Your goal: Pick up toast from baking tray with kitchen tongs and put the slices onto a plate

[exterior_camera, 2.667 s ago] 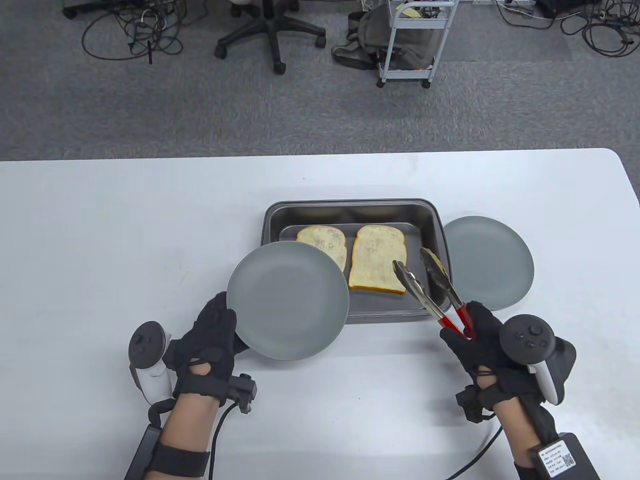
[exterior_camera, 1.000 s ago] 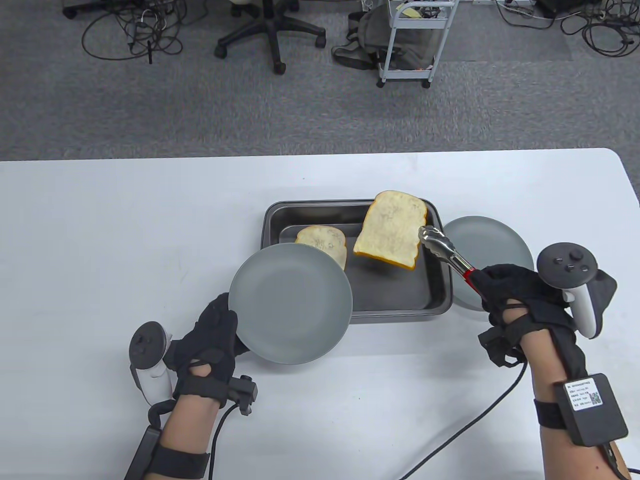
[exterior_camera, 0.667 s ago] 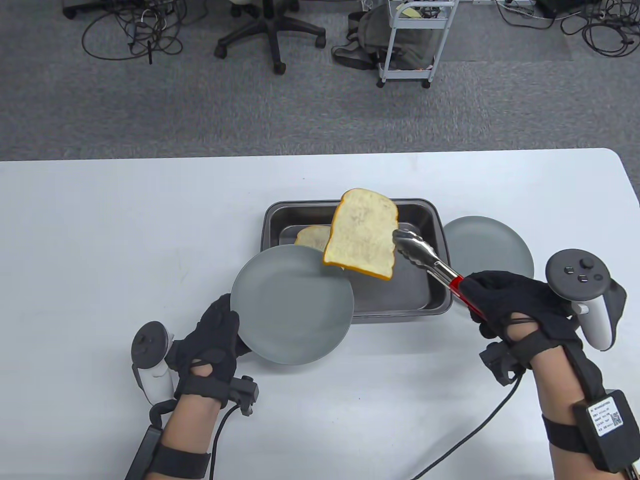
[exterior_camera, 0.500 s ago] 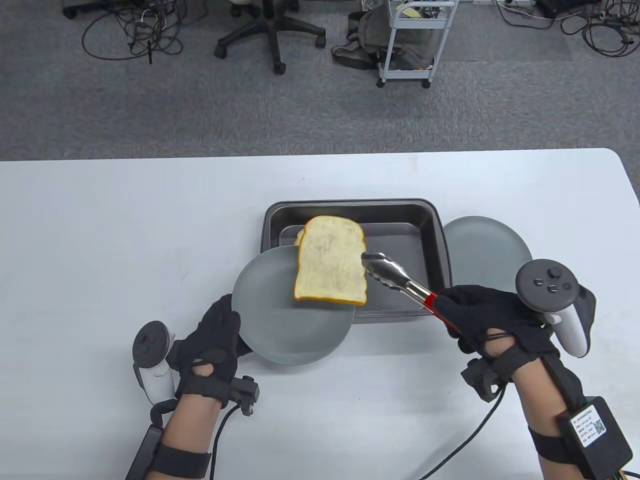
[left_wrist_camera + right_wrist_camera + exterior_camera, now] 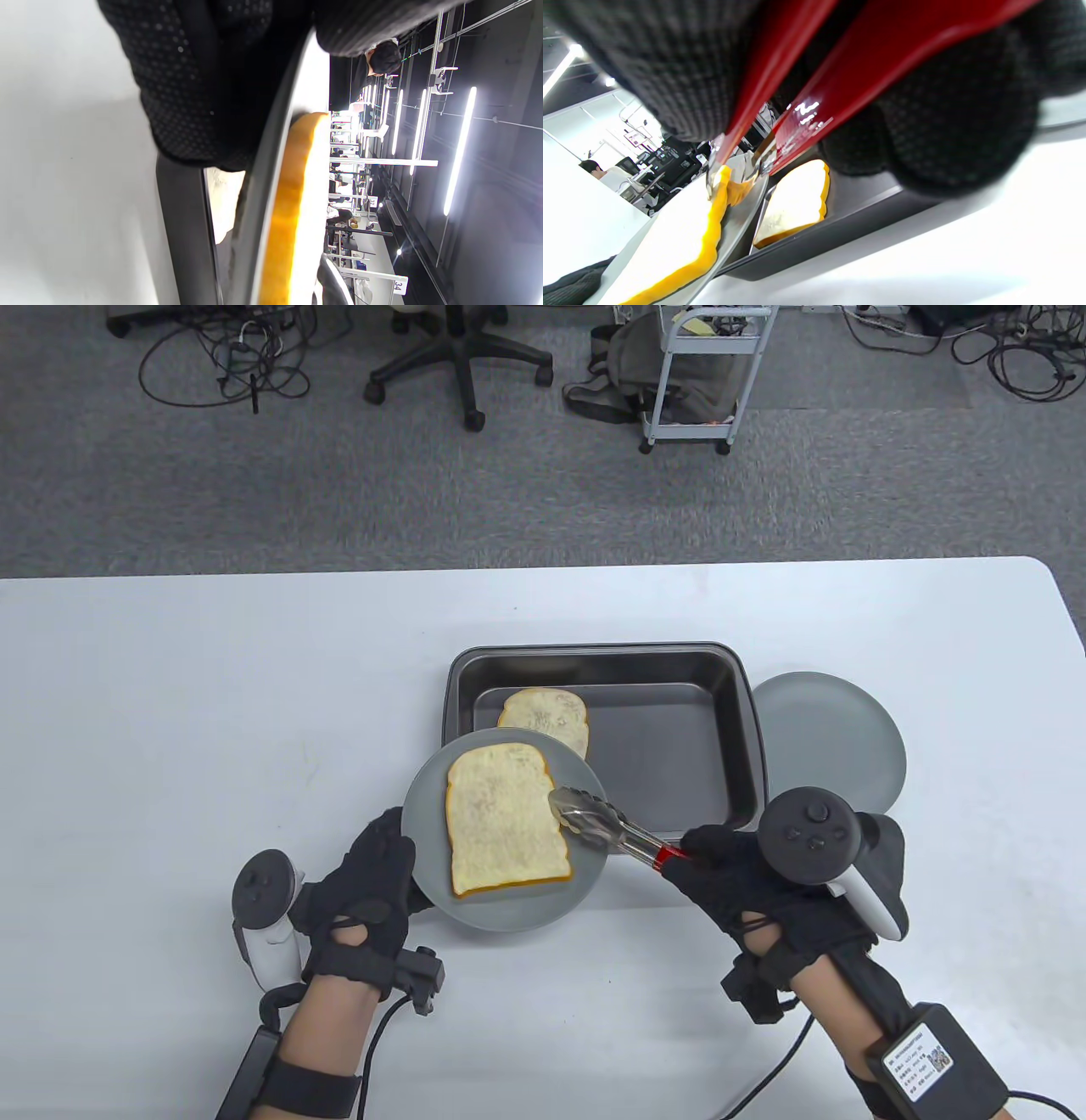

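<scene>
A toast slice [image 5: 505, 821] lies on the grey plate [image 5: 422, 816] that my left hand [image 5: 365, 891] grips by its near-left rim, raised over the front edge of the dark baking tray [image 5: 670, 755]. My right hand [image 5: 747, 882] holds the red-handled tongs [image 5: 607, 827], whose metal tips still pinch the right edge of that slice [image 5: 683, 237]. A second toast slice [image 5: 547, 717] lies in the tray's left part, partly behind the plate. In the left wrist view the plate rim [image 5: 263, 182] and the slice's crust [image 5: 288, 203] appear edge-on.
A second grey plate [image 5: 836, 746] sits on the white table [image 5: 170, 712] right of the tray, just beyond my right hand. Office chairs, a cart and cables stand on the carpet past the table's far edge.
The tongs closed on the right slice, lifted it out of the tray and carried it left and down onto the held plate. The left hand brought the plate slightly nearer.
</scene>
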The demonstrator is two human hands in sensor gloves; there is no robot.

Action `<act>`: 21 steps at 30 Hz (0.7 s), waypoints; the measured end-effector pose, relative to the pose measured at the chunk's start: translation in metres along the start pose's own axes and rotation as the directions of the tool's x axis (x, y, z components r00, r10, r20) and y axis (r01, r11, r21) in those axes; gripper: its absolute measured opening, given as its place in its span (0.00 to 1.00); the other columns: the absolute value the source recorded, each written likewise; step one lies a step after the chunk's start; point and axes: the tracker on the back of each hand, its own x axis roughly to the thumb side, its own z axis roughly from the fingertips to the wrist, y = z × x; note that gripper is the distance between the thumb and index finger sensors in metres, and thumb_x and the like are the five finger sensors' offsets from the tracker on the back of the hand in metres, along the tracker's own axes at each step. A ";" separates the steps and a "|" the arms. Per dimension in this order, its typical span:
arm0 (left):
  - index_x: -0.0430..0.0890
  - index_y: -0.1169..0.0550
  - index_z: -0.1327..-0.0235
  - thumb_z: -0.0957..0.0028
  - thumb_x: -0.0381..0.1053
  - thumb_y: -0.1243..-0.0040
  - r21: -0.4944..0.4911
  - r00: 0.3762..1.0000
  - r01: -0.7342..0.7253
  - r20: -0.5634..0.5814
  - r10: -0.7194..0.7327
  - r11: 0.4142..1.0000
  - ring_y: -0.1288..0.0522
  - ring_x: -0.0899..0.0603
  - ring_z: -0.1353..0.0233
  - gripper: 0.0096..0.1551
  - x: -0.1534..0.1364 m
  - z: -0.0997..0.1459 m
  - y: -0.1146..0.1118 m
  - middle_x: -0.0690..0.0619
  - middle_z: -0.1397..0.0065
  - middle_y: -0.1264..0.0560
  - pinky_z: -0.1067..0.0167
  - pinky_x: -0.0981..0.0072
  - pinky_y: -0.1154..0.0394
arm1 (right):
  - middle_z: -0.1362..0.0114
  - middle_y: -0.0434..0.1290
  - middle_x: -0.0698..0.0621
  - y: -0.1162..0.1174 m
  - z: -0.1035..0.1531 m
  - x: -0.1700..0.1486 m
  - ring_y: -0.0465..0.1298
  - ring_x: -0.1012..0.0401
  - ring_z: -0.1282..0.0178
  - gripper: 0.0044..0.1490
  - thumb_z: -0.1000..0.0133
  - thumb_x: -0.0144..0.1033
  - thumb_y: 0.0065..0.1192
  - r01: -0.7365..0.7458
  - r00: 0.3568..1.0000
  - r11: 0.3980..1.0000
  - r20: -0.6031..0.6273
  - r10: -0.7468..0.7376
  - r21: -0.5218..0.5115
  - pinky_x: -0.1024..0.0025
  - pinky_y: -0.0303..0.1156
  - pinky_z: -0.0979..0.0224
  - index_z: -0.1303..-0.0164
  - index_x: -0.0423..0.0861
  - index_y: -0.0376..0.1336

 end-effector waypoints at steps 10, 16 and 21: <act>0.39 0.35 0.29 0.45 0.50 0.44 0.008 1.000 0.000 0.002 0.000 1.000 0.08 0.39 0.43 0.33 0.001 0.001 0.003 0.40 0.34 0.19 0.52 0.62 0.06 | 0.36 0.76 0.34 -0.029 -0.011 -0.015 0.82 0.45 0.51 0.51 0.55 0.51 0.77 0.088 0.995 0.993 -0.031 -0.090 -0.076 0.42 0.78 0.42 0.28 0.36 0.61; 0.40 0.35 0.29 0.45 0.50 0.44 0.021 1.000 -0.008 0.009 0.008 1.000 0.08 0.39 0.43 0.33 0.004 0.002 0.008 0.40 0.34 0.19 0.52 0.62 0.06 | 0.30 0.70 0.33 -0.013 -0.039 -0.039 0.79 0.45 0.45 0.53 0.54 0.47 0.77 0.106 0.987 0.991 -0.109 -0.115 -0.080 0.42 0.75 0.39 0.24 0.36 0.56; 0.40 0.35 0.29 0.45 0.50 0.44 0.031 1.000 -0.016 0.013 0.016 0.999 0.08 0.39 0.43 0.32 0.005 0.002 0.011 0.40 0.34 0.19 0.51 0.62 0.06 | 0.36 0.75 0.31 0.013 -0.064 -0.059 0.81 0.47 0.52 0.49 0.53 0.48 0.74 0.120 0.974 0.992 -0.192 -0.124 -0.031 0.46 0.78 0.45 0.27 0.36 0.62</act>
